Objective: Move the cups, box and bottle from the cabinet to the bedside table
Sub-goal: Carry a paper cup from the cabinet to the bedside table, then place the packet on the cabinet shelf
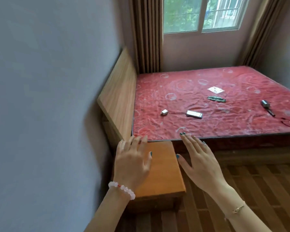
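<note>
1. Your left hand, bead bracelet at the wrist, lay over the table top with fingers straight and spread, holding nothing; whether it touched the wood could not be told.
2. Your right hand, thin chain at the wrist, was equally flat and empty, just past the table's right edge, fingertips near the mattress border.
3. Table: wooden, set between wall and bed.
4. Cups, box, bottle, cabinet: none in view, and none of the three showed on the table.
5. Mattress carried a phone, a small pale case, a card, a green strip and a metal tool, all well apart from the table. Whether the case had any part in the task could not be told.
6. Step, as judged: you stood at the destination empty-handed, with no carry in hand.
7. Next move, as judged: you needed to turn to the cabinet, grip one item and bring it back to the table top.
</note>
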